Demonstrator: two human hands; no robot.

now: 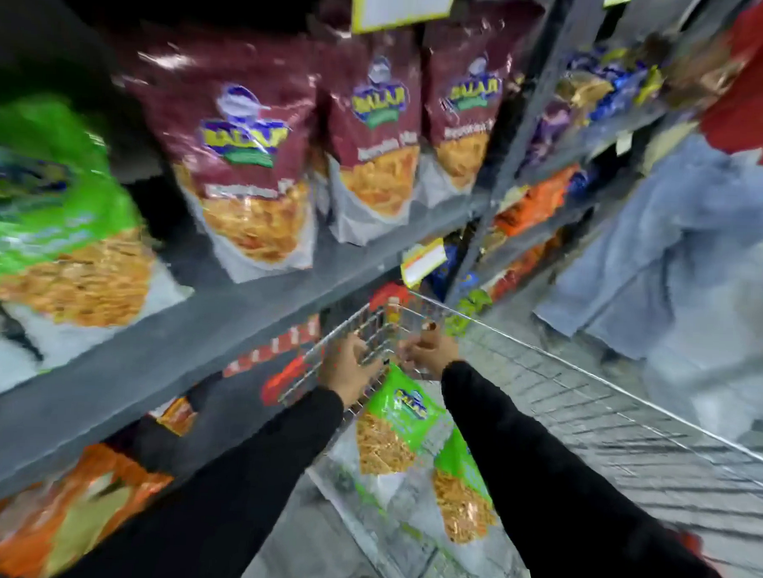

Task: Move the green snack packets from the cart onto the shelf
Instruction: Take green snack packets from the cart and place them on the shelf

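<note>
Two green snack packets lie in the wire cart (584,382): one (399,423) upright between my arms, another (461,490) lower and partly under my right sleeve. My left hand (353,368) has its fingers curled over the cart's near wire rim. Deeper in the cart's far corner, my right hand (429,351) is curled; what it holds is hidden. A green packet (58,217) stands on the grey shelf (223,322) at far left, blurred.
Several maroon snack packets (241,154) fill the same shelf to the right of the green one. Orange packets (60,519) sit on the shelf below. A person in blue jeans (684,247) stands close at the cart's far right. More shelving (567,135) runs behind.
</note>
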